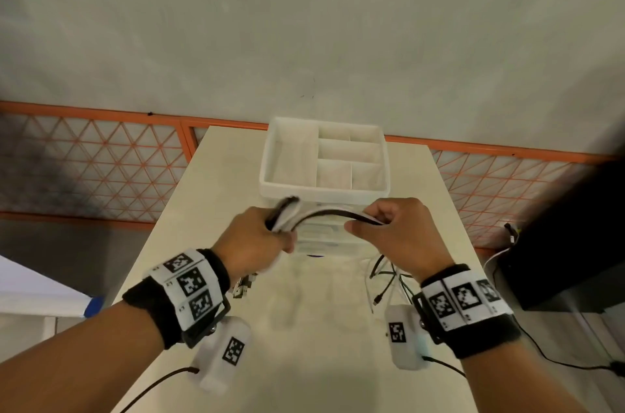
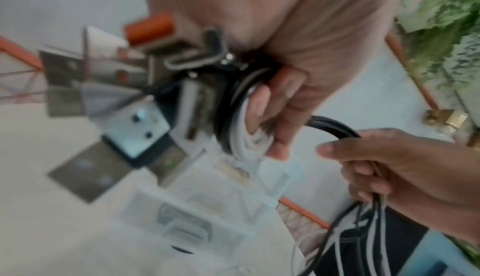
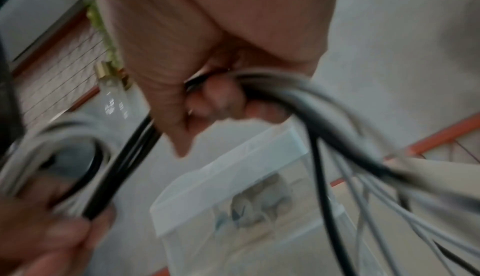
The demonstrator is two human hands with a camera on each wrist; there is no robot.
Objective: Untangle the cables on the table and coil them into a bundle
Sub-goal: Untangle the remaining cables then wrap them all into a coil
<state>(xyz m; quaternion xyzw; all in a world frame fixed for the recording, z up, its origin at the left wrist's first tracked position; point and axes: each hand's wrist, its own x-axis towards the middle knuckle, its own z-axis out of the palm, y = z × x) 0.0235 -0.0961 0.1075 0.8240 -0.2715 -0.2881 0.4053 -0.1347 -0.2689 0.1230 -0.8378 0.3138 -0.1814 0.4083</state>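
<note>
Black and white cables arch between my two hands above the middle of the table. My left hand grips a coiled loop of these cables, fingers curled round it. My right hand holds the same bunch a little further along, and loose cable ends hang from it down to the table. In the right wrist view the strands fan out below my curled fingers. USB plugs dangle under my left wrist.
A white divided tray sits on clear plastic boxes at the table's far middle. The pale table ends at an orange mesh railing. A black box with cords stands to the right.
</note>
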